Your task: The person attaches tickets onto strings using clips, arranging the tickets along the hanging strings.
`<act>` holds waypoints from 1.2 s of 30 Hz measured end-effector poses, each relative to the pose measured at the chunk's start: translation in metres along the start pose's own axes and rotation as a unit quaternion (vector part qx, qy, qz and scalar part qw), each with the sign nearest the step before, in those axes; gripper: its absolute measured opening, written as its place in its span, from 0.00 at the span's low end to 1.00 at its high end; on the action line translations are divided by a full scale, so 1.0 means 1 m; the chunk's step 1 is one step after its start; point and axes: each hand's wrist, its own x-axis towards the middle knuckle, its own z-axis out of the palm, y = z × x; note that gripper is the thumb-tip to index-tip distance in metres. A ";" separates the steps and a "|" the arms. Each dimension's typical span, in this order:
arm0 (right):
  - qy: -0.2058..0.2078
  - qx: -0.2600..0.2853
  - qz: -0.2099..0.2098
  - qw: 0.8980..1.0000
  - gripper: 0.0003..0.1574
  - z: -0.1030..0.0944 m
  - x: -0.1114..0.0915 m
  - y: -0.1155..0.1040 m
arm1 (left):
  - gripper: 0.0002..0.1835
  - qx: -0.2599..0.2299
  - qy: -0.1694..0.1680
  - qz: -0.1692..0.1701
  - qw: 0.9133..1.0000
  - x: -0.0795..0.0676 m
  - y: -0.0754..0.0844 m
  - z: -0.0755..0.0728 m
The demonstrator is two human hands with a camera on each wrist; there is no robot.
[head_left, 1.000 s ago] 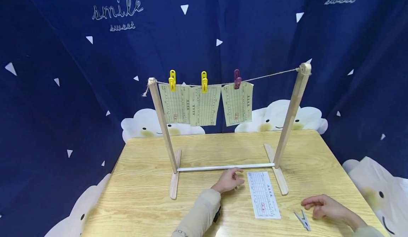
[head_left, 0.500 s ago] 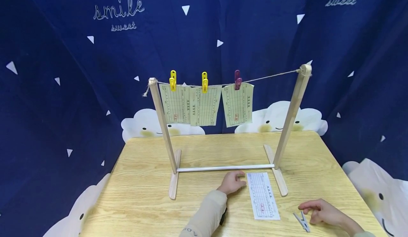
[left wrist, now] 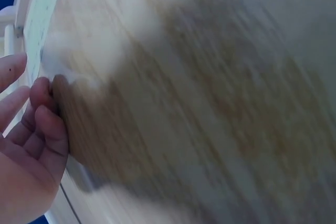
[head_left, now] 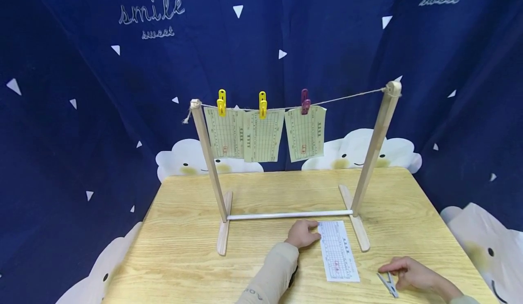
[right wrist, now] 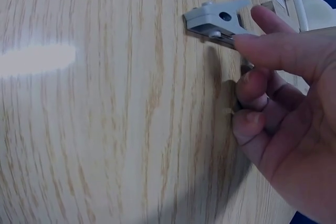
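Note:
A white printed slip (head_left: 338, 251) lies on the table below the rack's crossbar. My left hand (head_left: 303, 233) is at its upper left edge, fingertips right at the paper; the left wrist view has the fingers (left wrist: 52, 124) loosely bent. A grey clothespin (head_left: 389, 285) lies to the right of the slip, its handles spread apart. Beside it, my right hand (head_left: 414, 274) has thumb and index finger close around the handles. In the right wrist view the thumb (right wrist: 273, 51) overlaps one handle of the clothespin (right wrist: 215, 19), and the other fingers are curled.
A wooden rack (head_left: 376, 149) with a string (head_left: 347, 97) stands behind the slip. Three greenish slips (head_left: 263, 136) hang from it under two yellow clips (head_left: 263, 105) and a purple clip (head_left: 305, 102). A white crossbar (head_left: 286, 215) joins the feet near my left hand.
My left hand has moved right to the slip's edge. My right hand has shifted left, bringing thumb and index finger in to the clothespin. Slip and clothespin stay where they were.

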 end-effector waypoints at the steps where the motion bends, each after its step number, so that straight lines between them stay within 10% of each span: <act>1: 0.004 -0.010 0.001 1.000 0.30 0.001 0.000 0.000 | 0.21 0.008 -0.002 -0.002 1.000 -0.001 0.001 0.001; 9: 0.026 -0.054 0.008 0.998 0.27 0.004 0.001 0.001 | 0.27 0.076 -0.001 -0.003 0.997 0.002 0.002 0.005; 18: 0.034 -0.120 -0.081 0.989 0.21 0.002 0.003 -0.001 | 0.35 0.042 -0.026 0.003 0.999 0.008 -0.001 0.000; 36: 0.111 -0.150 -0.006 0.982 0.09 0.008 0.002 0.002 | 0.42 0.150 -0.041 -0.014 0.988 0.007 0.005 0.005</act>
